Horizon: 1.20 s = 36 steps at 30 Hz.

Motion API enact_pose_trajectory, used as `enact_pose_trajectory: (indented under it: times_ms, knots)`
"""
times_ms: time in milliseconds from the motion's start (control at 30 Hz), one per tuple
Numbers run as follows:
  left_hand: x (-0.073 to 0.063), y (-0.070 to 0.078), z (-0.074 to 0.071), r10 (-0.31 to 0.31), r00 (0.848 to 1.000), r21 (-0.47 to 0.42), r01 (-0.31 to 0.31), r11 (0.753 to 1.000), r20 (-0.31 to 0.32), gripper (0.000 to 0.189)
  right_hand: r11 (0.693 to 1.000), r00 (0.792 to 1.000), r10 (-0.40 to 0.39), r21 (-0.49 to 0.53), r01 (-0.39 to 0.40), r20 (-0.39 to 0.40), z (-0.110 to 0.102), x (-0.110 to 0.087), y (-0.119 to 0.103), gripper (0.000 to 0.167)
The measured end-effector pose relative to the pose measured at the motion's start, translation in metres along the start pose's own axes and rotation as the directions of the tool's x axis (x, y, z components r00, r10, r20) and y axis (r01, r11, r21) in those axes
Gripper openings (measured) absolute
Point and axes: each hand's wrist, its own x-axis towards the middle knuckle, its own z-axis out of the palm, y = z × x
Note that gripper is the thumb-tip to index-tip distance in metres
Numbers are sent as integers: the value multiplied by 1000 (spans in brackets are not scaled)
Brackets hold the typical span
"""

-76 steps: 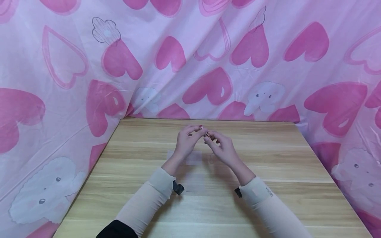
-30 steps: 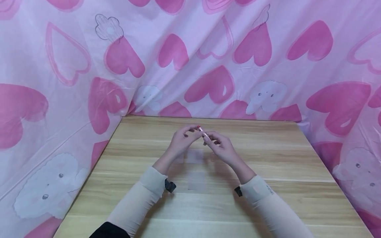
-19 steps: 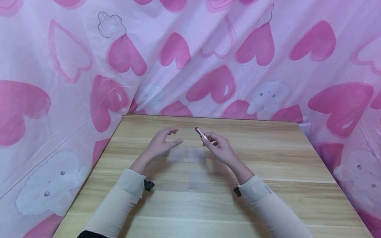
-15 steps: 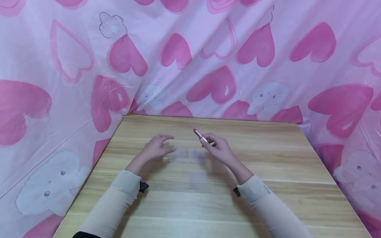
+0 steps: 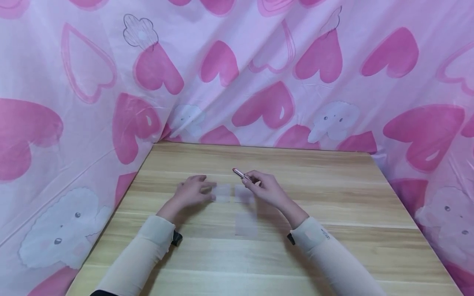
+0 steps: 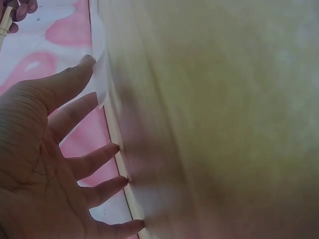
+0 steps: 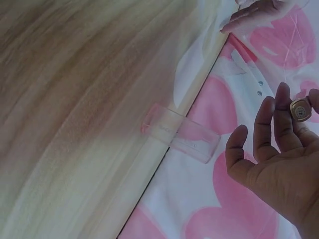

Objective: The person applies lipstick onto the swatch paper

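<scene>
My right hand (image 5: pixel 267 187) pinches an uncapped lipstick (image 5: pixel 238 172) above the table, its red tip pointing up and to the left. The lipstick's round base (image 7: pixel 300 110) shows between the fingers in the right wrist view. Low over the table to the left, my left hand (image 5: pixel 192 191) has its fingers spread, fingertips right at the tabletop in the left wrist view. Its thumb and index finger lie at the edge of a thin translucent sheet (image 6: pixel 101 64), the left one of the back pair (image 5: pixel 223 193).
Two more translucent sheets lie on the wooden table (image 5: pixel 333 263): one partly behind my right hand (image 5: pixel 242 191), one nearer (image 5: pixel 246 224). A clear plastic cap (image 7: pixel 182 133) stands near my right hand. A pink heart-patterned curtain (image 5: pixel 207 98) borders the table.
The left hand has let go of the lipstick, moved left and lowered to the left sheet. The right hand keeps the lipstick and has shifted slightly left and down, tilting it flatter.
</scene>
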Motion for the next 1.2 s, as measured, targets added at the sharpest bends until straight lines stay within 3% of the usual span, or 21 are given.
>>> enact_pose_trajectory:
  times_ms: [167, 433, 700, 833, 1033, 1200]
  knots:
    - [0, 2, 1, -15, 1000, 28, 15, 1000, 7, 55, 1000, 999, -4, -17, 4, 35, 2, 3, 0, 22]
    - [0, 2, 4, -46, 999, 41, 45, 998, 25, 59, 980, 990, -69, -177, 91, 125, 15, 12, 3, 16]
    - [0, 2, 7, -40, 999, 64, 39, 997, 14, 60, 909, 988, -36, -407, 96, 153, 31, 21, 7, 20]
    - [1, 1, 7, -43, 999, 65, 42, 997, 7, 61, 879, 988, -24, -468, 93, 152, 36, 25, 8, 17]
    - [0, 1, 6, -39, 999, 78, 39, 996, -1, 62, 826, 985, 16, -557, 84, 172, 41, 30, 4, 27]
    - [0, 3, 4, -34, 999, 85, 34, 996, -7, 61, 804, 983, 19, -588, 94, 183, 43, 32, 7, 30]
